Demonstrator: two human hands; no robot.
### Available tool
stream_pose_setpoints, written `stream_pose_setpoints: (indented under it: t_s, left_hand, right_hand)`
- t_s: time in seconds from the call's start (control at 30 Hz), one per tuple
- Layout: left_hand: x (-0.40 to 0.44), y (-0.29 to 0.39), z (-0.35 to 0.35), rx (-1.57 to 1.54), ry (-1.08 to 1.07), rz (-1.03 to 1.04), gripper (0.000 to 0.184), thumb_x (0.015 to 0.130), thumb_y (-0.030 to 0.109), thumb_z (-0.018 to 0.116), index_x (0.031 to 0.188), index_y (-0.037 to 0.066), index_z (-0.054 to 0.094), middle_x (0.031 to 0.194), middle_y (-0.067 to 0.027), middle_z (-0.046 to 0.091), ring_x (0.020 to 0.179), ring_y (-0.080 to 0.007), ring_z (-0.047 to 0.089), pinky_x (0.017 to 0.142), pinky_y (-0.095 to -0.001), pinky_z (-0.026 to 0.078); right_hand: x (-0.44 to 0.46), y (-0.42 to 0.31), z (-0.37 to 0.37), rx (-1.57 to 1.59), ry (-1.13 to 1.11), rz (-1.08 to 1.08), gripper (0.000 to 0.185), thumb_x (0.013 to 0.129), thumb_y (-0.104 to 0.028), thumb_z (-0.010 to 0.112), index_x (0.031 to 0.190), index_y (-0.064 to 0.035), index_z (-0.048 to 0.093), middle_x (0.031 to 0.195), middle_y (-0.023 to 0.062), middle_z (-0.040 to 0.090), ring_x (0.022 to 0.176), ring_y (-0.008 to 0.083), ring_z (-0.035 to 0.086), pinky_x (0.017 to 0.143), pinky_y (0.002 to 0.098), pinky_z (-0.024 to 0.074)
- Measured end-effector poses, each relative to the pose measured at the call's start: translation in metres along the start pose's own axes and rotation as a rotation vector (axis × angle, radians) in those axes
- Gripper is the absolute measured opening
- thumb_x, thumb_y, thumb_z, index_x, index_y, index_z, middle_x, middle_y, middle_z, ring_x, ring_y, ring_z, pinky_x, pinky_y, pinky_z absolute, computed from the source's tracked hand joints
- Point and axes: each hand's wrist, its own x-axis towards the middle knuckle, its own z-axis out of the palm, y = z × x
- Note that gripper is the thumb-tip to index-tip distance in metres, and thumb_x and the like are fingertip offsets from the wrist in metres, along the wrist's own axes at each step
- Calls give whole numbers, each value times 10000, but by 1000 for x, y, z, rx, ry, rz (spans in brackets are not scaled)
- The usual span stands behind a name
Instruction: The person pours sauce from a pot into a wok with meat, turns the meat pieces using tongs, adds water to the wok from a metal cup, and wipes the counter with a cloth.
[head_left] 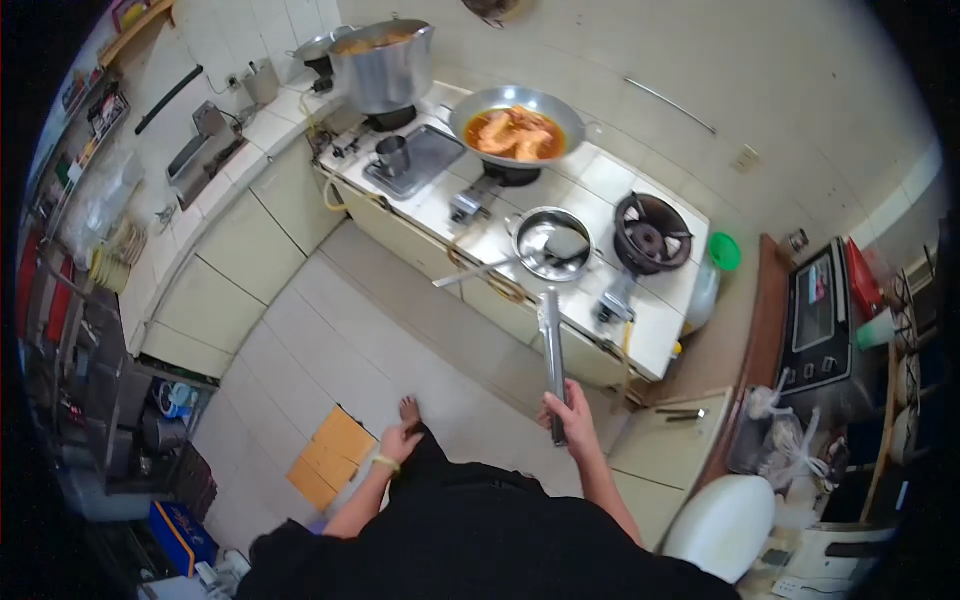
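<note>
My right hand (572, 418) grips the dark end of metal tongs (553, 350), whose tips point up toward the counter. My left hand (400, 444) hangs low beside my leg, its fingers bent and what they hold, if anything, not clear. Beyond the tongs, a steel pot (553, 243) on the counter has a ladle (480, 272) lying across it, the handle sticking out over the edge. Farther back, a wide wok (468, 118) sits on a burner with pieces of food (515, 135) in reddish-brown liquid.
A bare burner (651, 236) stands right of the steel pot. At the back left are a tall pot (382, 75) and a tray (432, 160) with a metal cup (393, 155). An oven (817, 305) is at the right. Cardboard (331, 457) lies on the floor.
</note>
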Motion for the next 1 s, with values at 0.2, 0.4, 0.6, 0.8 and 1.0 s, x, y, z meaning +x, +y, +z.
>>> stream_pose_setpoints:
  t_s: [0.2,0.4,0.6,0.8,1.0]
  left_hand:
    - [-60,-316,-41,166,-107,-633,340,715,360,597,809,45,682,820,-179,655,810,-333,631,744,-412,486]
    - [-30,-346,-158,-332,16,-988,247,750,202,582,792,-34,641,694,-141,634,575,-248,614,563,-381,495]
    - [160,-375,-210,-362,-34,-675,250,767,129,596,968,-19,615,711,-121,616,590,-207,607,519,-311,481]
    - [361,-308,-301,-468,173,-352,324,777,137,629,1066,-3,591,708,-97,633,567,-154,604,491,-260,467]
    - [450,-298,-368,-571,95,-578,317,806,104,620,1104,14,564,716,-78,613,597,-167,616,498,-262,483]
  right_hand:
    - [139,-22,135,-219,4,-180,417,806,-166,655,1139,-59,428,720,17,531,578,104,522,497,244,410]
    - [264,-74,191,-625,336,-314,626,772,-332,652,1227,32,424,830,133,607,637,192,568,583,326,466]
    - [417,-145,218,-1147,514,-306,528,709,-278,642,1106,48,518,871,243,617,839,371,609,729,434,480]
    - [612,-213,243,-1040,569,-10,388,719,-223,613,1017,26,602,987,235,615,950,363,593,815,445,466]
    - [725,-235,257,-1212,627,102,323,720,-211,577,942,14,642,943,227,635,906,327,626,777,400,498]
